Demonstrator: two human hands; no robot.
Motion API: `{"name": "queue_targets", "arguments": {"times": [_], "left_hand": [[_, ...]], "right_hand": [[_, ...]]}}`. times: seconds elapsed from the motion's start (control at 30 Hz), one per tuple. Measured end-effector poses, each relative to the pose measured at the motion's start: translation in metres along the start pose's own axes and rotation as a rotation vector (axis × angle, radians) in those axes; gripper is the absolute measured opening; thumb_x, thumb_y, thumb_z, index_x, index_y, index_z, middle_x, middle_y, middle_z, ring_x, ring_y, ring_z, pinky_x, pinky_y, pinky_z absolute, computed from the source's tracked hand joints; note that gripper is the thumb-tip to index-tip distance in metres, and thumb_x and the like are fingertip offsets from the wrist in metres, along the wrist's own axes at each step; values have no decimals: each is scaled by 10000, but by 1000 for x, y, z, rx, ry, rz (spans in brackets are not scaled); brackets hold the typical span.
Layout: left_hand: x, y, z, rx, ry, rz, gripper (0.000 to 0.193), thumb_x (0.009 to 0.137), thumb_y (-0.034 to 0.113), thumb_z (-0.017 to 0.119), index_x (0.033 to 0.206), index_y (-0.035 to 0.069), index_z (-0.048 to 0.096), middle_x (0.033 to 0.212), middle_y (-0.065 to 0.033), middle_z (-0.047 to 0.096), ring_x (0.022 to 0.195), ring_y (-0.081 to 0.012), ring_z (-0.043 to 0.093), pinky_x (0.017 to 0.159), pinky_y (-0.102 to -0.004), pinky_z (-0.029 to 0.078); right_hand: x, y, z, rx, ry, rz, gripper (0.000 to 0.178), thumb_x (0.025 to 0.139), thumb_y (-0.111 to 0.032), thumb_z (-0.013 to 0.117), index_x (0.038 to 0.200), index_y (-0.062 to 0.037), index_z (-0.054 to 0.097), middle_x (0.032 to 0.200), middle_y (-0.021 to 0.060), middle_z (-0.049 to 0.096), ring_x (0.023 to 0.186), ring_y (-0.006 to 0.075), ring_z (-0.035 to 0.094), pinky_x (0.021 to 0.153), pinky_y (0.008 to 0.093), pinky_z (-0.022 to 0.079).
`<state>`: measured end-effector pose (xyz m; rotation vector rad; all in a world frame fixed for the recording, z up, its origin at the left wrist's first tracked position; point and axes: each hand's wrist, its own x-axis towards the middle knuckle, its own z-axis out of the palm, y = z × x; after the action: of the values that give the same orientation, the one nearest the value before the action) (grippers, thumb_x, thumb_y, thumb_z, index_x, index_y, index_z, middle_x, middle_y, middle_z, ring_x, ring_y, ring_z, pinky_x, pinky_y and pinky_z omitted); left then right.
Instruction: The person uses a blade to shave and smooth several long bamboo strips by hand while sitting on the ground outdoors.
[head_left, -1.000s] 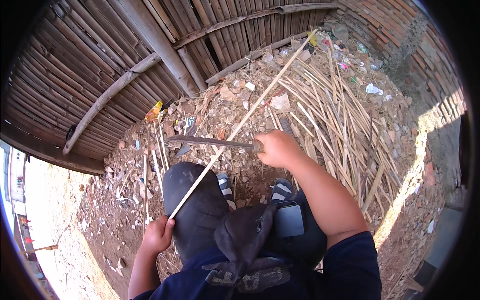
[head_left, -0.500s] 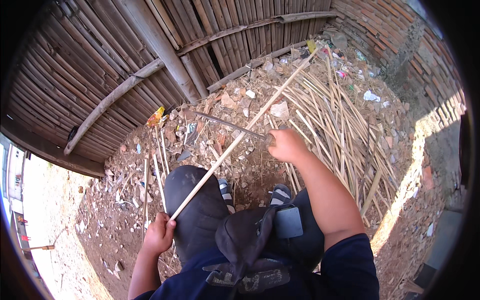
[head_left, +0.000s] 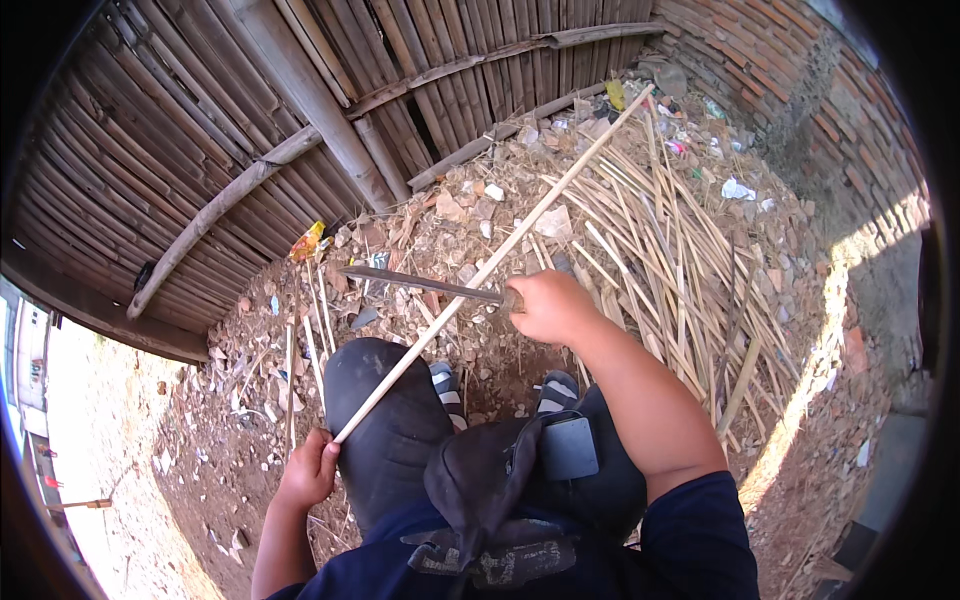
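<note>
My left hand (head_left: 308, 468) is closed around the near end of a long pale bamboo stick (head_left: 540, 208), beside my left knee. The stick slants across my left thigh and away to the far right, its far end over the rubble. My right hand (head_left: 552, 308) grips the handle of a machete (head_left: 420, 284), whose dark blade points left. The blade crosses the stick around its middle; whether its edge touches the wood I cannot tell. Most of the handle is hidden in my fist.
A heap of split bamboo sticks (head_left: 690, 270) lies to the right, with a few more sticks (head_left: 322, 305) near my left knee. Stones and litter cover the ground. A bamboo-slat wall (head_left: 200, 120) rises at the far left, a brick wall (head_left: 770, 60) at the far right.
My right hand and the machete have moved left and slightly nearer to me, so the blade crosses the stick lower down. My left hand still holds the stick's near end.
</note>
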<state>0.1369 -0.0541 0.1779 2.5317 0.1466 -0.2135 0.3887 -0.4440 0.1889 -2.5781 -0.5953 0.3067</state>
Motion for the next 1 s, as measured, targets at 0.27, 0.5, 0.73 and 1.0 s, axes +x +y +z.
{"name": "queue_targets", "arguments": {"times": [0.27, 0.5, 0.73, 1.0], "left_hand": [[13, 11, -1, 13, 4, -2, 241, 1053, 274, 529, 1000, 40, 549, 755, -219, 646, 768, -443, 667, 681, -476, 507], [13, -6, 11, -13, 35, -15, 264, 1069, 280, 500, 974, 37, 543, 739, -223, 623, 727, -453, 642, 664, -489, 498], [6, 3, 5, 65, 47, 29, 264, 1071, 276, 492, 975, 32, 532, 736, -242, 631, 723, -472, 642, 650, -510, 490], [20, 7, -2, 103, 69, 44, 266, 1059, 256, 503, 930, 28, 546, 734, -249, 631, 720, -495, 624, 638, -531, 482]], "right_hand": [[4, 25, 18, 5, 89, 77, 450, 774, -213, 703, 1217, -133, 712, 992, 206, 727, 946, 388, 705, 875, 466, 570], [3, 12, 2, -23, -10, 83, 435, 790, -209, 705, 1215, -114, 707, 1082, 211, 717, 1039, 371, 686, 917, 478, 549], [0, 14, 15, 76, 193, 37, 493, 782, -235, 740, 1247, -76, 689, 981, 221, 726, 923, 396, 704, 871, 476, 558], [12, 44, 12, 6, 99, 97, 321, 794, -211, 701, 1077, -60, 709, 964, 212, 730, 932, 403, 703, 846, 492, 568]]}}
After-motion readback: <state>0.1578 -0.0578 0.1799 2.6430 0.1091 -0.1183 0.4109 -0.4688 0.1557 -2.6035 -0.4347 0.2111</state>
